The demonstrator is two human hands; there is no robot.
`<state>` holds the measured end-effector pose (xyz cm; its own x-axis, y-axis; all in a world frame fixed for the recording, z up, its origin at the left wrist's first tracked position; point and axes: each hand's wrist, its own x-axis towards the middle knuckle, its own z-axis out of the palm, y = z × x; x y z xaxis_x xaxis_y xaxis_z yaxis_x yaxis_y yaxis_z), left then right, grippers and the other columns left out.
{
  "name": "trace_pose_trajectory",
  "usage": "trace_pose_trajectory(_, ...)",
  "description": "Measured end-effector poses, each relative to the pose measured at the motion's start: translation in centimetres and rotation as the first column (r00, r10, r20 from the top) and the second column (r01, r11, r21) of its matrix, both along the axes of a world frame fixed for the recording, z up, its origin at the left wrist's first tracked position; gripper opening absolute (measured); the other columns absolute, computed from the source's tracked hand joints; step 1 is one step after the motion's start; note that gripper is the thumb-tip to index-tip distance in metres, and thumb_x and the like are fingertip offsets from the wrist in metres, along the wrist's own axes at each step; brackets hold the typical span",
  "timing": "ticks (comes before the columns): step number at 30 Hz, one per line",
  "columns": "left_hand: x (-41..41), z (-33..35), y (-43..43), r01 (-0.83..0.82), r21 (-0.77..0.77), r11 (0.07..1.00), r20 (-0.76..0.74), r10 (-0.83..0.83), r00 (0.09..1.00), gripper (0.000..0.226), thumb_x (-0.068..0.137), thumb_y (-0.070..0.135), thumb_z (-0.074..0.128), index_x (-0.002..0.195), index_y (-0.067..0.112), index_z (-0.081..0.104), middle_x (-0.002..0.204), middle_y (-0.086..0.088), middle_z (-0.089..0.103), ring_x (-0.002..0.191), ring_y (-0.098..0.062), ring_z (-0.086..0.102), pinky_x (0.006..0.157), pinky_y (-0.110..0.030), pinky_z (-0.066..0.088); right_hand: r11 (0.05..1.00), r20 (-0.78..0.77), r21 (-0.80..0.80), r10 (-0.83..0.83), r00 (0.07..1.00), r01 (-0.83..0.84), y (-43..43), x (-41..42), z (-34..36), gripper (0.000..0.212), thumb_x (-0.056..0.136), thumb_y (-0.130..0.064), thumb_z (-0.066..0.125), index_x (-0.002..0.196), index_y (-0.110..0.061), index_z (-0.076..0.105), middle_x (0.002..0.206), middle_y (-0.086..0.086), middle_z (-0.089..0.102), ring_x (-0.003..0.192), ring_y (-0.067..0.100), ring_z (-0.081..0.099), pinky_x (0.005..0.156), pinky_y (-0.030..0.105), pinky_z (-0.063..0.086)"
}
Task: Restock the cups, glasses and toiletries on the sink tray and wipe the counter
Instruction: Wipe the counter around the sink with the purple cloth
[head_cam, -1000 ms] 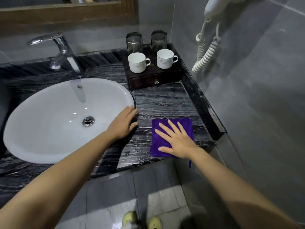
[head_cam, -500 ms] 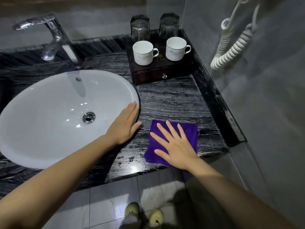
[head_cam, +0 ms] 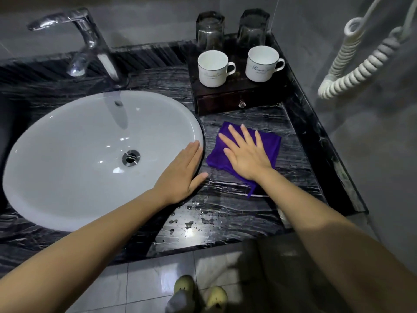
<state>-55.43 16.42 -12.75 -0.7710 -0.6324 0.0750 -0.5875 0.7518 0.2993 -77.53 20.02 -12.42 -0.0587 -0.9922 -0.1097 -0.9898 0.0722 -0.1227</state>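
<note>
I see my right hand (head_cam: 248,154) lying flat with fingers spread, palm pressed on the folded purple cloth (head_cam: 268,145), which sits on the black marble counter (head_cam: 225,218) between the white basin (head_cam: 90,159) and the dark wooden tray (head_cam: 239,96). My left hand (head_cam: 182,172) rests open and holds nothing, fingers together, on the basin's rim. On the tray stand two white cups (head_cam: 213,68) in front of two upturned glasses (head_cam: 209,30). Water drops dot the counter's front edge.

The left hand (head_cam: 180,175) is lying flat with its fingers held close together. The right hand (head_cam: 246,154) is pressing down flat with its fingers spread wide. Both bare arms are reaching forward.
</note>
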Motion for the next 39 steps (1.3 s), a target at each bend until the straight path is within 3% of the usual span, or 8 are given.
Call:
trace_pose_trajectory(5,-0.1,-0.1,0.2,0.002,-0.015,1.0,0.008,-0.002,1.0,0.078,0.092,0.057,0.016,0.145,0.001,0.017,0.156,-0.015,0.012,0.145,-0.024,0.01,0.119,-0.037,0.012,1.0,0.0,-0.002,0.004,1.0,-0.005,-1.1,-0.2,-0.1,0.051,0.099,-0.046,0.013,0.149,-0.038,0.007,0.161,-0.006,-0.001,0.148,0.024,-0.006,0.119,0.052,-0.005)
trace_pose_trajectory(18,-0.2,0.2,0.1,-0.001,0.045,0.999,-0.015,0.002,1.0,0.089,0.085,0.068,0.005,0.146,0.004,0.015,0.157,-0.013,0.008,0.144,-0.017,0.003,0.118,-0.029,0.003,1.0,0.051,-0.002,0.029,0.998,-0.029,4.8,4.4,0.3,0.056,0.096,-0.051,0.013,0.149,-0.034,0.008,0.161,-0.005,0.001,0.148,0.024,-0.005,0.119,0.051,-0.004)
trace_pose_trajectory(22,-0.1,0.5,0.3,-0.009,0.078,0.997,-0.018,0.011,1.0,0.094,0.081,0.072,0.002,0.146,0.005,0.012,0.157,-0.01,0.005,0.142,-0.011,-0.003,0.116,-0.023,-0.002,0.992,0.05,0.001,0.123,0.991,-0.123,8.0,5.4,0.5,0.067,0.087,-0.058,0.006,0.149,-0.035,0.011,0.161,-0.007,0.005,0.148,0.023,-0.004,0.119,0.051,-0.004)
trace_pose_trajectory(27,0.4,0.6,0.8,-0.021,0.074,0.997,0.034,0.019,0.999,0.096,0.078,0.074,-0.003,0.147,0.009,0.006,0.156,-0.005,-0.003,0.142,-0.01,-0.008,0.115,-0.021,-0.007,0.954,0.052,-0.028,0.301,0.952,-0.3,10.6,3.2,0.1,0.057,0.093,-0.056,0.022,0.147,-0.039,0.017,0.159,-0.009,0.012,0.148,0.021,0.001,0.12,0.047,-0.003)
trace_pose_trajectory(32,2.1,0.6,2.0,-0.02,0.047,0.999,0.079,0.017,0.997,0.098,0.077,0.075,-0.005,0.147,0.007,0.008,0.156,-0.005,-0.002,0.143,-0.012,-0.006,0.111,-0.013,-0.014,0.914,-0.006,-0.009,0.405,0.914,-0.405,11.8,-0.1,0.0,0.055,0.094,-0.055,0.026,0.147,-0.041,0.017,0.158,-0.013,0.01,0.148,0.017,-0.001,0.118,0.042,-0.005)
trace_pose_trajectory(35,2.4,0.6,2.3,-0.036,0.057,0.998,0.087,0.031,0.996,0.1,0.076,0.076,-0.006,0.147,0.007,0.009,0.156,-0.004,-0.002,0.143,-0.012,-0.006,0.115,-0.02,-0.009,0.953,-0.013,-0.016,0.302,0.953,-0.302,12.6,-0.8,0.0,0.057,0.093,-0.058,0.021,0.147,-0.04,0.016,0.159,-0.012,0.01,0.148,0.018,0.001,0.118,0.044,-0.003)
trace_pose_trajectory(39,2.4,0.6,2.4,-0.051,0.042,0.998,0.108,0.046,0.993,0.096,0.079,0.075,-0.004,0.147,0.008,0.009,0.157,-0.006,0.001,0.144,-0.013,-0.004,0.117,-0.026,-0.003,0.995,-0.013,-0.084,-0.055,0.998,0.053,14.3,-0.1,-0.4,0.06,0.09,-0.058,0.021,0.146,-0.036,0.022,0.158,-0.006,0.018,0.148,0.026,0.013,0.118,0.047,0.004)
